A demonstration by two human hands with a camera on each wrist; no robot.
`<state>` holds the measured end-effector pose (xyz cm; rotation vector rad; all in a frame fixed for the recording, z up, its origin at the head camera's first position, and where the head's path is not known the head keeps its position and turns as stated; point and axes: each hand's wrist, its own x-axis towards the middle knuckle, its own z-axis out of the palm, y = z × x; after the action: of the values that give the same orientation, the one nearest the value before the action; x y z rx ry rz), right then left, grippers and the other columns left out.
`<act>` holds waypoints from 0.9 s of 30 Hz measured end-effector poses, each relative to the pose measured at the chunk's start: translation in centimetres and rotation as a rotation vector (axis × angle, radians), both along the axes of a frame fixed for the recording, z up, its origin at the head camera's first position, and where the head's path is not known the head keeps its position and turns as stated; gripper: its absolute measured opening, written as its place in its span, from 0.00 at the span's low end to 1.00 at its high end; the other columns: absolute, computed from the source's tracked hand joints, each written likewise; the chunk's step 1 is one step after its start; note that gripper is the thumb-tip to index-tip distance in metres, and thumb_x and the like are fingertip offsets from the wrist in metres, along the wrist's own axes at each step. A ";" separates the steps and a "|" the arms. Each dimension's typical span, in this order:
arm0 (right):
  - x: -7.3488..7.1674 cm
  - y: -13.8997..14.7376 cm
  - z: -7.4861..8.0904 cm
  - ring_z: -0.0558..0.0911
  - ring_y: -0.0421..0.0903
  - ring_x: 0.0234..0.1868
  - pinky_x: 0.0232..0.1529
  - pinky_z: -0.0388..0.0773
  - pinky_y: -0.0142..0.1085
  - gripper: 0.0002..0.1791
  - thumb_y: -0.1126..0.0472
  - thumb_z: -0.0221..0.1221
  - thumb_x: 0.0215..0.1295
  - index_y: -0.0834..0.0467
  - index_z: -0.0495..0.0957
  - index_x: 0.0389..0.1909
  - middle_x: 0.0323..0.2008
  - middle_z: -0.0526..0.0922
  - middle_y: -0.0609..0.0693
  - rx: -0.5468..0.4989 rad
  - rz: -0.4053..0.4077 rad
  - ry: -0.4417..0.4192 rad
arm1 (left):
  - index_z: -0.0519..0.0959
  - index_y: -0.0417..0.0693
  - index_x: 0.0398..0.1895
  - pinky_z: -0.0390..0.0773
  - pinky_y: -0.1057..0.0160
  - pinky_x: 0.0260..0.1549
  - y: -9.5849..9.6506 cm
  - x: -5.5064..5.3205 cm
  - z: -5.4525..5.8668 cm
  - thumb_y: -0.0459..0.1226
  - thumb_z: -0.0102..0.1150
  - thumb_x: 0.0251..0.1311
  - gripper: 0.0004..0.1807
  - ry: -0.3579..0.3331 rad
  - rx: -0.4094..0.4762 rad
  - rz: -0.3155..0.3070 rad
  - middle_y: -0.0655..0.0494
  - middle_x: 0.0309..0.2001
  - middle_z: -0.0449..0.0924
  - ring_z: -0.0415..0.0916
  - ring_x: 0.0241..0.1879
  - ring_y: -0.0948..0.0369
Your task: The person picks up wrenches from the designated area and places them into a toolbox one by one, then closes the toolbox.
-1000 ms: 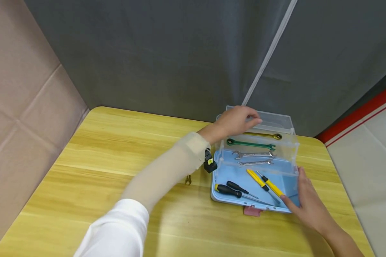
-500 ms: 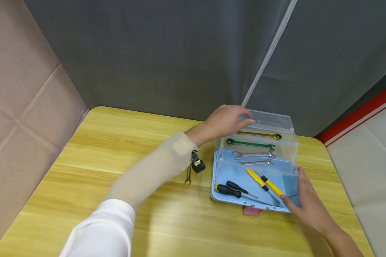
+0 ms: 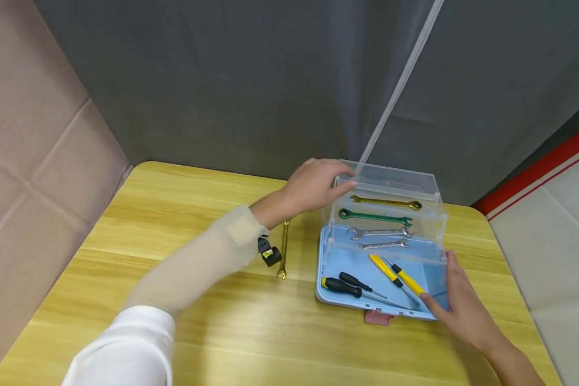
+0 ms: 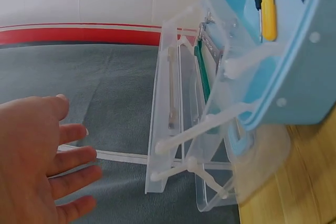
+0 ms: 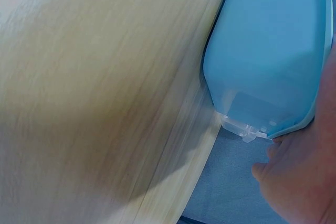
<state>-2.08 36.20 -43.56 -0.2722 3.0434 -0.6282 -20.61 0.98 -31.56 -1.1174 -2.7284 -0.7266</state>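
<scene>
A light blue tool box [image 3: 324, 262] stands open on the wooden table, its clear tiered trays [image 3: 395, 182] swung up and back. The trays hold a gold wrench [image 3: 386, 202], a green wrench [image 3: 375, 217] and two silver wrenches [image 3: 380, 232]. Yellow screwdrivers [image 3: 396, 274] and black screwdrivers [image 3: 348, 286] lie in the blue base. My left hand [image 3: 318, 185] hovers open beside the top tray's left end; in the left wrist view the left hand [image 4: 37, 166] is apart from the clear trays [image 4: 168, 124]. My right hand [image 3: 458, 305] grips the box's near right corner, thumb on the rim.
A gold wrench [image 3: 283, 249] lies on the table [image 3: 149, 257] left of the box. A pink latch [image 3: 378, 317] sticks out of the box's front. A grey curtain [image 3: 251, 80] hangs behind the table. In the right wrist view the blue box [image 5: 262, 35] sits by the table edge.
My left hand has drawn back to the left off the top clear tray, and the arm has uncovered the gold wrench on the table. The right hand has not moved.
</scene>
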 end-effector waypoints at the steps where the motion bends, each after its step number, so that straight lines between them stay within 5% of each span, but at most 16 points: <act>1: 0.0 0.0 0.0 0.38 0.71 0.78 0.74 0.36 0.62 0.59 0.50 0.62 0.71 0.66 0.26 0.79 0.78 0.32 0.72 -0.002 0.000 -0.001 | 0.81 0.53 0.62 0.68 0.55 0.66 -0.3 0.1 -0.1 0.51 0.55 0.75 0.21 0.003 0.003 0.006 0.58 0.62 0.81 0.75 0.63 0.60; 14: -0.1 -0.2 -0.1 0.39 0.71 0.78 0.73 0.37 0.64 0.59 0.51 0.62 0.71 0.66 0.26 0.79 0.78 0.32 0.71 -0.004 0.001 -0.004 | 0.81 0.50 0.62 0.69 0.51 0.66 -3.7 1.2 -1.4 0.52 0.54 0.75 0.22 -0.004 -0.034 0.097 0.55 0.62 0.80 0.75 0.64 0.57; 27: -0.2 -0.6 -0.2 0.41 0.71 0.78 0.75 0.37 0.60 0.59 0.51 0.62 0.70 0.67 0.27 0.79 0.78 0.35 0.74 0.002 0.013 0.033 | 0.80 0.47 0.62 0.70 0.50 0.64 -6.4 3.0 -3.8 0.50 0.56 0.74 0.23 -0.043 0.025 0.146 0.53 0.61 0.81 0.76 0.63 0.54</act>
<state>-2.24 35.64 -43.73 -0.3054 3.0704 -0.6263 -17.64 -5.41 -35.40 -0.8968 -2.7916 -0.7694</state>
